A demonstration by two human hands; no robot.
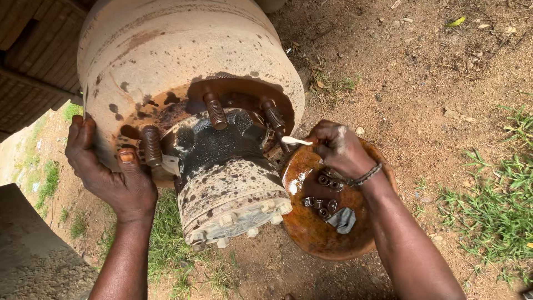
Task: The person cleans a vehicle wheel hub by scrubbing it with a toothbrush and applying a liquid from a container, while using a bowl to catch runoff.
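A large cream, rust-stained brake drum (183, 50) with a greasy hub (225, 183) sticks out toward me. Several threaded wheel studs (215, 111) ring the hub. My left hand (114, 172) lies flat on the drum's left rim, fingers spread. My right hand (338, 147) pinches a small white brush or stick (296, 141), its tip touching a stud on the hub's right side. A cord bracelet sits on that wrist. Under my right hand a rusty round pan (311, 233) holds several dark nuts (325, 204) and a grey scrap (342, 219).
Bare brown dirt with pebbles and dry leaves spreads to the right. Grass patches (494, 211) grow at the right edge and below the hub. A vehicle's tyre or bodywork (33, 61) fills the upper left, and a concrete slab (28, 250) lies at lower left.
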